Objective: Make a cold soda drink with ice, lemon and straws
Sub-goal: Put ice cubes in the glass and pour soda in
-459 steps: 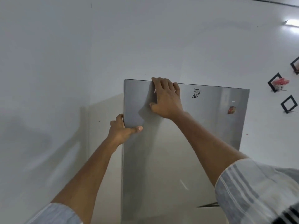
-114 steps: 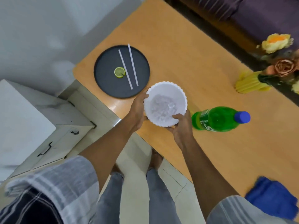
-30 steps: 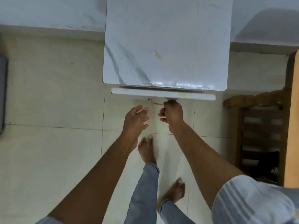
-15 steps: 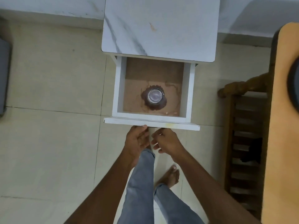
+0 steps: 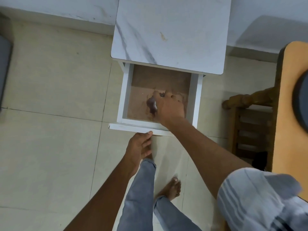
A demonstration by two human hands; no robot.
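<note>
Fingers (image 5: 173, 97) around drawer's (image 5: 124, 97) glass (image 5: 152, 104)

I stand over a small white cabinet (image 5: 170, 34) with a marble-patterned top, backed against the pale wall (image 5: 58, 7). Its drawer (image 5: 124, 95) is pulled out toward me, white-sided with a brown board bottom. Around the cabinet the floor (image 5: 50, 147) is large cream tiles with thin dark joints. To the cabinet's right sits a wooden chair (image 5: 250, 114) with slats, and beyond it the rounded edge of an orange-brown table (image 5: 286, 130). Far left of the cabinet, a grey object (image 5: 4, 67) shows at the frame edge.
</note>
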